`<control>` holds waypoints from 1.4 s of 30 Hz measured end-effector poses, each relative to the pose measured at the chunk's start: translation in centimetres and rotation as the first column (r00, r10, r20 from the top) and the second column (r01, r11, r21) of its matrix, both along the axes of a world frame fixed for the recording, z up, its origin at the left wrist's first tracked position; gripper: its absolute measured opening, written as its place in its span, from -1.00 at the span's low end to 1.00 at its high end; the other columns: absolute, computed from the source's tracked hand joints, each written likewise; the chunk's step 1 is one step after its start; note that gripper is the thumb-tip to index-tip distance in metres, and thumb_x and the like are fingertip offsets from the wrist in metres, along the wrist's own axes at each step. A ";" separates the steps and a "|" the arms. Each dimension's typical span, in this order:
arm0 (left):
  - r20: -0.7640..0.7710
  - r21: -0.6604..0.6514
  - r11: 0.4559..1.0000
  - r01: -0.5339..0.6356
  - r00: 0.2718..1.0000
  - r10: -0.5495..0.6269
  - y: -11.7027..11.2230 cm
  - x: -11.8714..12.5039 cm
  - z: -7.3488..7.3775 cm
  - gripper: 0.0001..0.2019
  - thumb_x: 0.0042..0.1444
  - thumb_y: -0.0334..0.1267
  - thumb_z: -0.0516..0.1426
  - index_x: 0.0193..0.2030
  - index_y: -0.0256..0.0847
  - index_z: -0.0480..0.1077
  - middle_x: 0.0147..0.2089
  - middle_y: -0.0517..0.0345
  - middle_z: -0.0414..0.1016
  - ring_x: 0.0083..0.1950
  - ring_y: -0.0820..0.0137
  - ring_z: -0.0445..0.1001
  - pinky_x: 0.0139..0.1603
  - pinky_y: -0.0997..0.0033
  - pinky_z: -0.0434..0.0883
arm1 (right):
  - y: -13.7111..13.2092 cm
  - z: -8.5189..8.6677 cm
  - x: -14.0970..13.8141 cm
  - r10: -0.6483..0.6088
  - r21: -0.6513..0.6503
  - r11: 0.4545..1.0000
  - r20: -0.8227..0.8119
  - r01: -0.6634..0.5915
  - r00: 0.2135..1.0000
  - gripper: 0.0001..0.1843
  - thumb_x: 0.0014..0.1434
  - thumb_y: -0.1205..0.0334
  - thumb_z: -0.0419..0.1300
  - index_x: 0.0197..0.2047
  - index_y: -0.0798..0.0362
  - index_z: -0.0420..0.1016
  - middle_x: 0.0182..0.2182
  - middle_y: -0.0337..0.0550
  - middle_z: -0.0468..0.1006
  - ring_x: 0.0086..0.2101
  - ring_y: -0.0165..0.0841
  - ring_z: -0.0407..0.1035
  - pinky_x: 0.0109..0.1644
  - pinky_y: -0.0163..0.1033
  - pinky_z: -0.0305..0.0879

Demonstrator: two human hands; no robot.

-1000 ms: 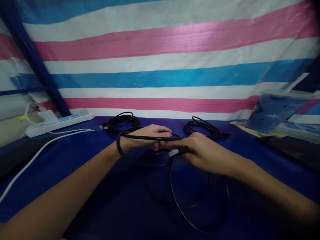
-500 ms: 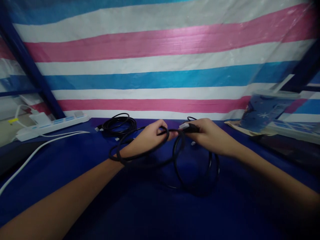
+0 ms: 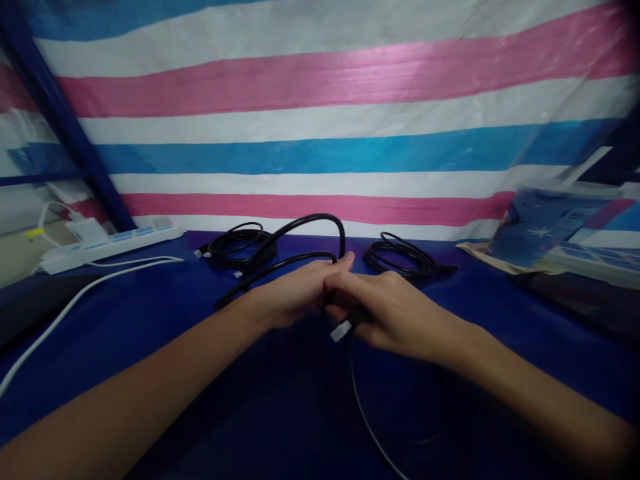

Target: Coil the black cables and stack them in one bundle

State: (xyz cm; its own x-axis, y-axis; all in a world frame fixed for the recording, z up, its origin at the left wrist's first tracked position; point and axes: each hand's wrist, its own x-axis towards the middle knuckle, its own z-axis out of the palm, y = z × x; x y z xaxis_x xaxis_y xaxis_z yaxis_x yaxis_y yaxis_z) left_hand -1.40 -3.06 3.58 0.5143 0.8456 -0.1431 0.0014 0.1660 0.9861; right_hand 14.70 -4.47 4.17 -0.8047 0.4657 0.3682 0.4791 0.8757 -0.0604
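Observation:
Both my hands meet above the blue table, closed on one black cable. Loops of it rise over my left hand and run back past the wrist. My right hand presses against the left thumb and grips the cable near its end, where a plug with a clear cap sticks out below the fingers. From under my right hand a single length of cable hangs down toward the front. The fingertips of both hands are partly hidden.
A coiled black cable lies at the back left, another coil at the back right. White power strips stand at both sides, with a white cord on the left. A blue packet sits at the right, before a striped sheet.
My right hand has come down and left to meet my left hand. The cable loops, lower and spread between the hands before, now arch above my left hand. The plug points downward.

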 end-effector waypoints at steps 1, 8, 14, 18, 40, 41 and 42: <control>0.012 -0.029 0.999 0.040 0.999 -0.040 0.0 -0.1 0.1 -0.53 0.11 0.16 0.05 -0.23 -0.28 0.42 -0.42 0.18 0.43 -0.47 0.56 0.35 -0.47 0.59 0.26 | 0.0 0.1 0.1 0.018 0.046 0.999 0.033 -0.019 0.999 -0.73 0.08 0.43 0.07 -0.12 0.11 0.39 -0.38 -0.20 0.53 -0.55 -0.45 0.27 -0.49 -0.32 0.02; 0.046 -0.032 0.996 0.088 0.995 -0.086 0.1 -0.1 0.8 -0.49 0.08 0.18 0.07 -0.15 -0.28 0.42 -0.35 0.13 0.46 -0.36 0.48 0.42 -0.37 0.52 0.34 | -0.3 1.1 0.2 -0.077 0.183 0.983 0.256 0.030 0.964 -0.75 0.11 0.38 0.06 -0.16 0.02 0.47 -0.16 -0.09 0.51 -0.49 -0.37 0.35 -0.50 -0.27 -0.06; 0.091 0.184 0.981 -0.070 0.994 0.054 0.4 -0.3 0.2 -0.65 0.09 -0.01 0.17 -0.10 -0.21 0.38 -0.33 0.18 0.47 -0.36 0.52 0.46 -0.39 0.58 0.37 | 0.4 1.3 0.7 -0.109 0.068 0.991 -0.043 0.112 0.993 -0.77 0.06 0.44 0.06 -0.21 0.08 0.43 -0.41 -0.18 0.55 -0.47 -0.37 0.39 -0.41 -0.30 0.09; 0.171 0.166 0.979 -0.115 0.981 0.086 0.6 -0.3 -0.1 -0.65 0.11 -0.06 0.17 -0.05 -0.20 0.29 -0.23 0.08 0.51 -0.31 0.42 0.53 -0.30 0.43 0.47 | 1.0 1.8 0.9 -0.575 0.026 0.810 -0.163 0.586 0.802 -0.73 0.11 0.37 0.03 -0.09 0.17 0.34 -0.43 -0.03 0.55 -0.46 -0.25 0.42 -0.44 -0.27 0.09; 0.157 0.394 0.834 -0.386 0.922 0.353 1.1 -1.8 2.1 -0.78 0.18 -0.10 0.09 -0.18 -0.23 0.28 -0.46 0.23 0.41 -0.59 0.60 0.32 -0.60 0.58 0.26 | 1.7 2.3 2.5 -0.136 -0.668 0.735 0.022 0.116 0.991 -0.80 0.19 0.22 0.06 -0.24 0.08 0.48 -0.43 -0.19 0.47 -0.53 -0.44 0.33 -0.52 -0.35 0.30; 0.183 0.388 0.820 -0.421 0.907 0.379 1.2 -2.1 2.6 -0.77 0.19 -0.09 0.07 -0.18 -0.22 0.28 -0.49 0.26 0.37 -0.63 0.63 0.26 -0.65 0.59 0.18 | 1.9 2.0 2.6 -0.144 -0.596 0.791 0.043 0.142 0.989 -0.80 0.17 0.25 0.08 -0.20 0.08 0.50 -0.35 -0.14 0.52 -0.43 -0.39 0.40 -0.39 -0.30 0.35; 0.214 0.374 0.811 -0.450 0.893 0.396 1.2 -2.3 3.0 -0.77 0.21 -0.07 0.05 -0.18 -0.21 0.28 -0.53 0.30 0.32 -0.68 0.65 0.17 -0.69 0.59 0.08 | 2.2 1.8 2.6 -0.186 -0.521 0.835 0.035 0.176 0.982 -0.76 0.16 0.27 0.09 -0.13 0.08 0.49 -0.27 -0.11 0.55 -0.32 -0.33 0.43 -0.25 -0.24 0.37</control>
